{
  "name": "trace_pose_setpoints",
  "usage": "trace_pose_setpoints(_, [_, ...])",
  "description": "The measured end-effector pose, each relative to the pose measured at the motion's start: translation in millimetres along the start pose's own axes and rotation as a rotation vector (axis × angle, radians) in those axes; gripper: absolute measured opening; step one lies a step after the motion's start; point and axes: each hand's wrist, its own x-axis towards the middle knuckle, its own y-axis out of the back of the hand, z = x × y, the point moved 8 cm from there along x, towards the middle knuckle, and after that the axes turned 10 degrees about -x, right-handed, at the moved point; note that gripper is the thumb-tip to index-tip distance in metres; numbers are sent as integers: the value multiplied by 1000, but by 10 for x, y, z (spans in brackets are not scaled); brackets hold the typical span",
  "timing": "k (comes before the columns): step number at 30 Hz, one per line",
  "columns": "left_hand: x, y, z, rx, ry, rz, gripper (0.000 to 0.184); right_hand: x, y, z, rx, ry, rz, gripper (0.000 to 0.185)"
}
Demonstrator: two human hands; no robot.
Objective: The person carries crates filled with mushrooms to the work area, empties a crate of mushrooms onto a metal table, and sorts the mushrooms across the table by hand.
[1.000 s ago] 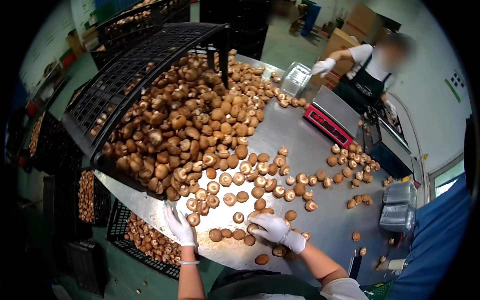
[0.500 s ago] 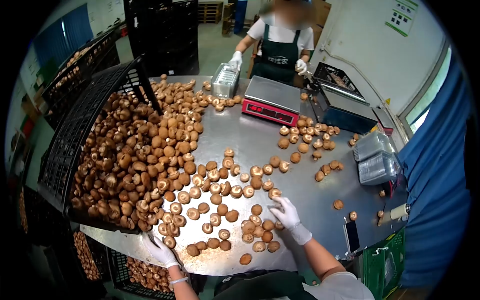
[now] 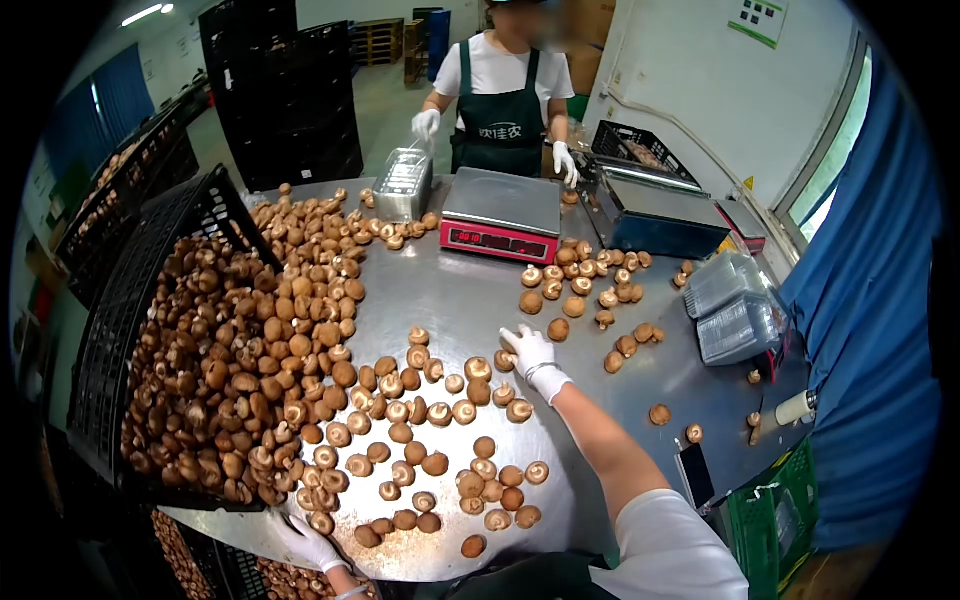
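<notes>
Many brown mushrooms (image 3: 240, 350) spill from a tipped black crate (image 3: 105, 330) across the metal table (image 3: 440, 300). My right hand (image 3: 531, 350), in a white glove, reaches over the middle of the table, its fingertips at a mushroom (image 3: 504, 360); the fingers are apart. At the table's front left edge is my gloved left hand (image 3: 308, 543), below the crate's lower corner. Its fingers are spread and hold nothing. Nearer to me, several loose mushrooms lie in a cluster (image 3: 492, 490) and a short row (image 3: 404, 520).
Across the table a co-worker (image 3: 500, 110) stands behind a red scale (image 3: 500, 215), one hand at clear trays (image 3: 404, 184). At the right are a sealing machine (image 3: 655, 210), more clear trays (image 3: 735, 320), a phone (image 3: 694, 474) and a green crate (image 3: 780, 520).
My right hand has moved from the near cluster, past the right side of the loose mushrooms, to farther up the table. My left hand stays near the crate's corner. The camera view has turned right.
</notes>
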Motion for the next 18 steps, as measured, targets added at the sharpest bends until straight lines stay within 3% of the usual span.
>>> trace_pose_setpoints(2, [12,8,19,17,24,-30,43,18,-74,-13,-79,6,45,43])
trace_pose_setpoints(9, [20,-10,7,20,1,-42,43,-80,-59,326,-42,208,194,41])
trace_pose_setpoints(10, [15,-8,-3,70,19,-40,43,-76,-53,419,-110,187,139,35])
trace_pose_setpoints(11, [10,-6,-20,121,39,-38,43,-48,-14,591,-164,159,229,34])
trace_pose_setpoints(12, [-1,9,58,126,39,-42,43,11,38,830,-216,26,145,34])
trace_pose_setpoints(14, [7,16,246,158,27,-74,43,103,201,1231,-270,-96,283,34])
trace_pose_setpoints(16, [24,-22,126,139,19,-77,43,238,430,1428,-38,-138,497,35])
trace_pose_setpoints(18, [22,-29,-7,210,17,-89,43,456,597,1419,33,-142,562,33])
